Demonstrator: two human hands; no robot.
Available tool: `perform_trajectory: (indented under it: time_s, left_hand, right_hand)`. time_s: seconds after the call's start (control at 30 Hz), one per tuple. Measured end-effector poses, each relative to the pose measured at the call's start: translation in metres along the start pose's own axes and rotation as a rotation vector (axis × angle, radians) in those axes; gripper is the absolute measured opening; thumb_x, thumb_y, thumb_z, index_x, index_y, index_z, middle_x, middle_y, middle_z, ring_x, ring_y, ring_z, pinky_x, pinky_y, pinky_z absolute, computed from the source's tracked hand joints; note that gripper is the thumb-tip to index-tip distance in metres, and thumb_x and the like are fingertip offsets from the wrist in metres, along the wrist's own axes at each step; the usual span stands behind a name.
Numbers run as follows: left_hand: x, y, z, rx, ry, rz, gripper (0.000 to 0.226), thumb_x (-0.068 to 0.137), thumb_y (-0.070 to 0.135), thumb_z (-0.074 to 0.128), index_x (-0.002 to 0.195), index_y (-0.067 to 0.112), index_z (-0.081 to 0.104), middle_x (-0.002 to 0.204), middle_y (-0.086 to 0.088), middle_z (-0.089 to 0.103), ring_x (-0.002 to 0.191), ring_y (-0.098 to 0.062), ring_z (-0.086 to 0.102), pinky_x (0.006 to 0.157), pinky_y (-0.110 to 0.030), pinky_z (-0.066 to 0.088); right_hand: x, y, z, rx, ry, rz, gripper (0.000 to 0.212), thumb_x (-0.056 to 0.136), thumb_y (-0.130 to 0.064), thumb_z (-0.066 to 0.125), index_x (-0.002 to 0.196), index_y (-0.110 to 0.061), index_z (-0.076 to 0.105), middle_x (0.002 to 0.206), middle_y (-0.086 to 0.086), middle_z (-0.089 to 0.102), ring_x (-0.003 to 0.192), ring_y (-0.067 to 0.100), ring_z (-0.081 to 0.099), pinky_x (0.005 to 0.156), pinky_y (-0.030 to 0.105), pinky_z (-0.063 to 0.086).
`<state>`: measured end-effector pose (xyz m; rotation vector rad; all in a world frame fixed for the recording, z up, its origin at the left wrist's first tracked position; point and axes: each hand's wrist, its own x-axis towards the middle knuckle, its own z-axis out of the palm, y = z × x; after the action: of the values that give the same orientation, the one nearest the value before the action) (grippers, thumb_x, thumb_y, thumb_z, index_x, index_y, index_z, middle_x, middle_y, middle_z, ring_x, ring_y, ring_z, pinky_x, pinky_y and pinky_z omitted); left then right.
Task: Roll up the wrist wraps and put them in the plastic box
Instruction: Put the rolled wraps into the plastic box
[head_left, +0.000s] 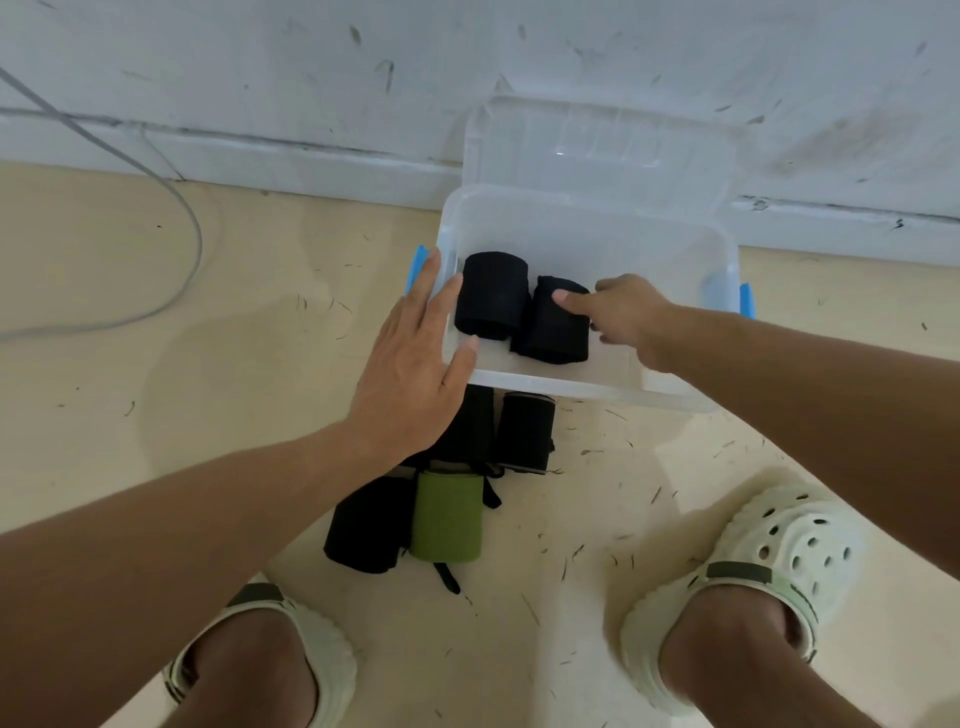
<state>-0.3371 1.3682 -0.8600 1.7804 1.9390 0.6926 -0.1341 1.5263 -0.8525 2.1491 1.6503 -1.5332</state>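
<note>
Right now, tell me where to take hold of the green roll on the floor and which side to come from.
Pinch the green roll across its middle, coming from above. It lies on its side on the floor, and a black roll sits tight against one flank, so its top is the free face. Mind the loose strap trailing from its near end.

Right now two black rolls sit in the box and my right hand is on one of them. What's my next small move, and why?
Probably let go and draw the right hand back toward the green wrap on the floor. Its thumb only rests on the second black roll, which already lies beside the first roll inside the plastic box, while the left hand steadies the rim.
</note>
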Motion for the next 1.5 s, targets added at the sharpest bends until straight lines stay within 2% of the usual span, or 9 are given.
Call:
perform_trajectory:
  time_s: [0.13, 0.23, 0.33, 0.5, 0.83, 1.0, 1.17, 1.37, 1.5]
  left_hand:
    - [-0.014, -0.011, -0.003, 0.016, 0.006, 0.034, 0.070, 0.109, 0.047, 0.032, 0.166, 0.011, 0.015, 0.176, -0.007, 0.005, 0.162, -0.017, 0.003, 0.131, -0.047, 0.012]
    - [-0.035, -0.025, -0.003, 0.029, 0.000, 0.001, 0.073, 0.109, 0.049, 0.031, 0.166, 0.011, 0.008, 0.176, -0.005, 0.002, 0.162, -0.014, -0.001, 0.132, -0.037, 0.003]
    - [-0.057, -0.043, -0.004, 0.084, -0.051, -0.029, 0.076, 0.108, 0.052, 0.030, 0.167, 0.012, 0.005, 0.175, -0.001, -0.002, 0.162, -0.012, -0.003, 0.130, -0.029, -0.003]
    - [-0.077, -0.057, 0.004, 0.144, -0.118, -0.078, 0.078, 0.107, 0.056, 0.027, 0.167, 0.014, 0.001, 0.175, -0.001, -0.003, 0.161, -0.010, -0.006, 0.129, -0.027, -0.004]
    - [-0.068, -0.051, 0.007, 0.061, -0.111, -0.109, 0.079, 0.106, 0.059, 0.024, 0.167, 0.014, 0.002, 0.175, 0.000, -0.001, 0.160, -0.006, -0.006, 0.130, -0.030, -0.001]
    - [-0.061, -0.044, 0.002, -0.064, -0.077, -0.101, 0.084, 0.104, 0.065, 0.024, 0.167, 0.012, 0.004, 0.176, 0.001, 0.000, 0.160, -0.006, -0.002, 0.132, -0.042, 0.009]
    - [-0.043, -0.031, -0.005, -0.174, 0.018, -0.093, 0.084, 0.103, 0.069, 0.023, 0.166, 0.017, 0.003, 0.174, 0.002, 0.004, 0.161, -0.007, 0.002, 0.132, -0.040, 0.010]
    - [-0.012, -0.006, -0.012, -0.216, 0.110, -0.065, 0.074, 0.105, 0.050, 0.032, 0.166, 0.015, 0.007, 0.175, -0.003, 0.009, 0.160, -0.008, 0.006, 0.131, -0.033, 0.010]
    - [0.010, 0.005, -0.012, -0.148, 0.125, -0.028, 0.072, 0.107, 0.048, 0.035, 0.165, 0.011, 0.015, 0.174, -0.008, 0.012, 0.161, -0.017, 0.009, 0.131, -0.037, 0.010]
  right_hand:
    - [-0.070, -0.020, -0.006, 0.097, 0.288, -0.451, 0.033, 0.099, -0.029, 0.066, 0.132, -0.026, 0.063, 0.124, -0.011, 0.066, 0.107, 0.003, 0.062, 0.099, 0.023, 0.051]
    - [-0.134, -0.011, 0.023, 0.107, 0.141, -0.677, 0.012, 0.099, -0.018, 0.067, 0.100, -0.030, 0.068, 0.089, -0.013, 0.070, 0.081, 0.003, 0.063, 0.074, 0.012, 0.049]
    - [-0.163, 0.031, 0.069, -0.062, -0.307, -0.384, 0.004, 0.099, -0.030, 0.068, 0.102, -0.032, 0.066, 0.088, -0.013, 0.068, 0.078, -0.002, 0.062, 0.071, 0.015, 0.050]
    - [-0.155, 0.081, 0.126, 0.014, -0.459, 0.244, 0.083, 0.083, -0.058, 0.078, 0.150, -0.023, 0.044, 0.135, -0.002, 0.059, 0.118, 0.022, 0.062, 0.104, 0.039, 0.053]
    - [-0.140, 0.073, 0.162, 0.161, -0.406, 0.271, 0.068, 0.079, -0.048, 0.086, 0.133, -0.020, 0.052, 0.115, -0.002, 0.063, 0.106, 0.020, 0.062, 0.093, 0.033, 0.056]
    - [-0.161, 0.074, 0.147, 0.150, -0.381, 0.213, 0.067, 0.078, -0.043, 0.087, 0.130, -0.025, 0.049, 0.112, -0.006, 0.063, 0.094, 0.009, 0.064, 0.066, 0.020, 0.052]
    - [-0.210, 0.059, 0.096, 0.106, -0.484, -0.141, 0.059, 0.073, -0.050, 0.088, 0.119, -0.043, 0.051, 0.114, -0.019, 0.067, 0.102, -0.001, 0.066, 0.092, 0.027, 0.059]
    - [-0.184, -0.015, 0.016, 0.220, -0.031, -0.563, 0.057, 0.069, -0.041, 0.091, 0.113, -0.039, 0.054, 0.108, -0.017, 0.070, 0.099, -0.001, 0.067, 0.083, 0.017, 0.055]
    - [-0.112, -0.035, -0.026, -0.039, 0.207, -0.427, 0.058, 0.078, -0.047, 0.085, 0.124, -0.029, 0.054, 0.113, -0.015, 0.065, 0.094, 0.003, 0.065, 0.072, 0.021, 0.051]
